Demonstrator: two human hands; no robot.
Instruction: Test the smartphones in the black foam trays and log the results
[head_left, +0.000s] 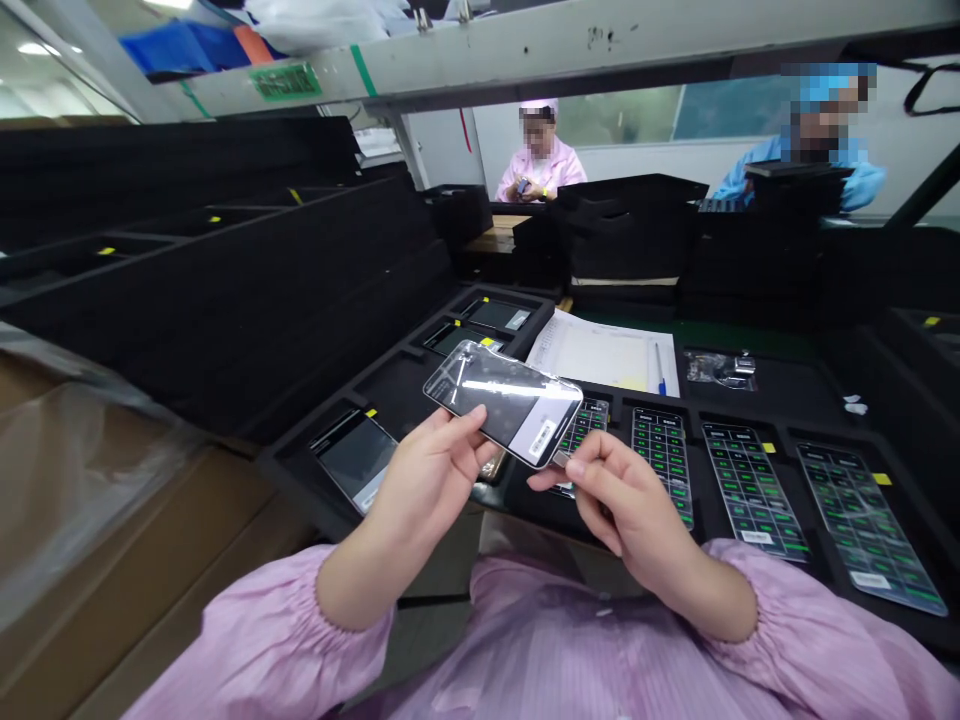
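My left hand point(427, 480) grips a dark, glossy phone screen panel point(502, 400) by its near long edge and holds it flat above the trays. A white label sits at the panel's near right corner. My right hand point(611, 485) pinches a small tab or connector point(561, 460) at that corner, fingers pressed together. Both of my sleeves are pink. Below the hands lies a black foam tray point(757, 400) with several lit panels showing green test grids point(750, 490).
A second black tray point(405, 400) at left holds dark panels point(356, 455). A paper form with a blue pen point(607, 355) lies beyond. Stacked black trays point(225, 260) rise at left, cardboard boxes point(112, 500) nearer. Two other people sit across the bench.
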